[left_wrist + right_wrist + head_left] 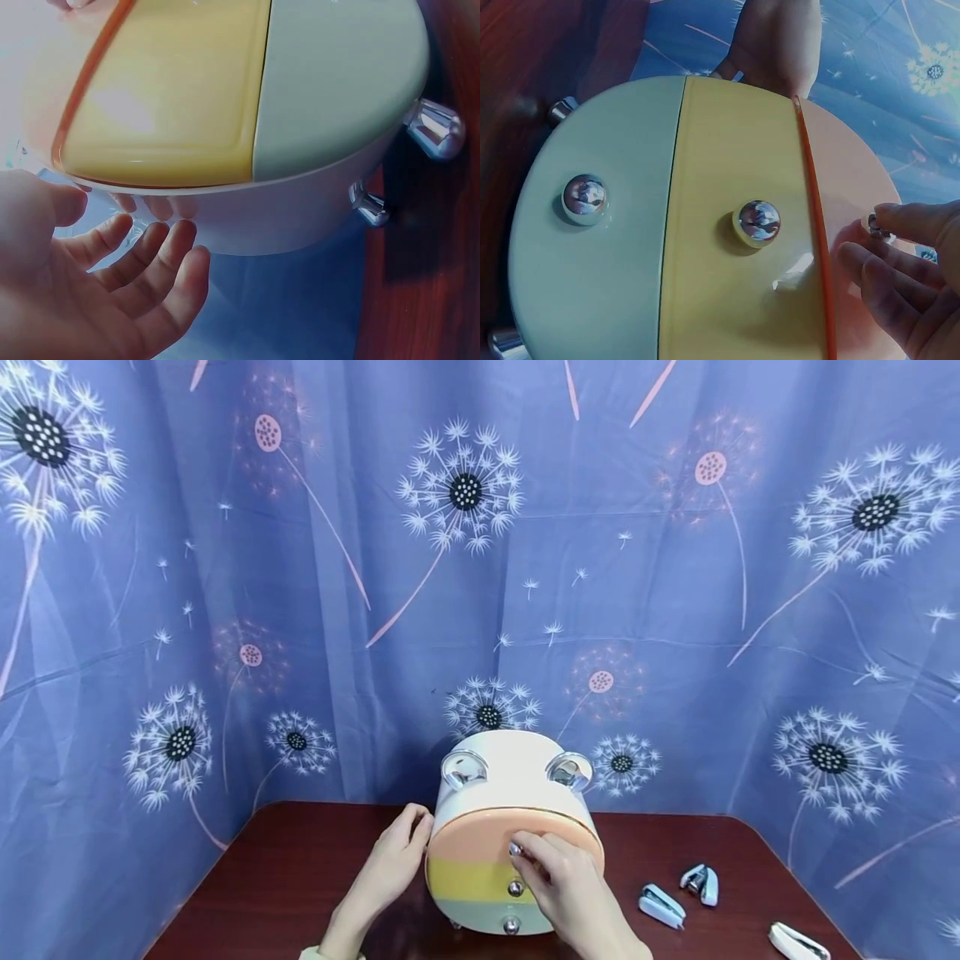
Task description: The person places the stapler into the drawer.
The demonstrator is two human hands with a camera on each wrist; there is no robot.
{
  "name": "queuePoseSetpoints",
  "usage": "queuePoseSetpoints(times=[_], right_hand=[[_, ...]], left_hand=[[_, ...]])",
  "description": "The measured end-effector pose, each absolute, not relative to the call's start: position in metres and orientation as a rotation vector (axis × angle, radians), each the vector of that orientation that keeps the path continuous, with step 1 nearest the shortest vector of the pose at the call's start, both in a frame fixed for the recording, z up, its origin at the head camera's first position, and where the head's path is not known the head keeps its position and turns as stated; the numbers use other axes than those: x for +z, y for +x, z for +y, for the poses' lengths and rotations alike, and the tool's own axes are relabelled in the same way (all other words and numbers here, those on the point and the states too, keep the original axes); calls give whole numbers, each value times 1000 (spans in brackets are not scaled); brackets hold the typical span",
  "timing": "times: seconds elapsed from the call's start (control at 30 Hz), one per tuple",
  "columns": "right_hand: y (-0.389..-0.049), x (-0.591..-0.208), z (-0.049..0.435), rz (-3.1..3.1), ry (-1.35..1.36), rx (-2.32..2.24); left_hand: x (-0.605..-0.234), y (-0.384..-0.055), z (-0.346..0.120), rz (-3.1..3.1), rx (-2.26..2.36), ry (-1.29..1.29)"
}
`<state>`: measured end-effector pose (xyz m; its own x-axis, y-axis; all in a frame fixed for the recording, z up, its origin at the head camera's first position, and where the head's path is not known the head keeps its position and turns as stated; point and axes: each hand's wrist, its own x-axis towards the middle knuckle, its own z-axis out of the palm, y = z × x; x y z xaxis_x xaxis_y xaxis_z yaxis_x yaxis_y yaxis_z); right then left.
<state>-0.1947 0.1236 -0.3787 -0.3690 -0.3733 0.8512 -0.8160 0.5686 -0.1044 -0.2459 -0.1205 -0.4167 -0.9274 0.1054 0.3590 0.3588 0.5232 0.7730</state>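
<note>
A small drawer cabinet (517, 768) with a white body and a rounded front stands on the table. Its front has a pink top drawer (472, 837), a yellow middle drawer (172, 90) and a pale green bottom drawer (592, 270). My right hand (566, 881) pinches the silver knob (877, 227) of the pink drawer between thumb and finger. An orange-red edge shows between the pink and yellow fronts. At the cabinet's left side is my left hand (393, 852), its fingers loosely bent (154, 259); whether they touch the wall I cannot tell.
Right of the cabinet lie two light blue staplers (662, 906) (701, 884) and a white one (798, 942) nearer the table's right edge. Silver ear-like rings (463, 769) stick up from the cabinet's top. A blue dandelion-print curtain (480, 593) hangs behind the dark red table (300, 868).
</note>
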Motion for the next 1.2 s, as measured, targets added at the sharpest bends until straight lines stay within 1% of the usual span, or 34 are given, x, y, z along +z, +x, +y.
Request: queuePoseSetpoints(times=[0.33, 0.83, 1.2], right_hand=[[-205, -376, 125, -1952, 942, 709], [-201, -385, 124, -1957, 926, 740], [-196, -382, 125, -2039, 918, 740]], left_hand=[[-411, -248, -118, -2475, -1316, -386], [-418, -245, -118, -2496, -1349, -392], [-416, -245, -119, -2487, -1294, -388]])
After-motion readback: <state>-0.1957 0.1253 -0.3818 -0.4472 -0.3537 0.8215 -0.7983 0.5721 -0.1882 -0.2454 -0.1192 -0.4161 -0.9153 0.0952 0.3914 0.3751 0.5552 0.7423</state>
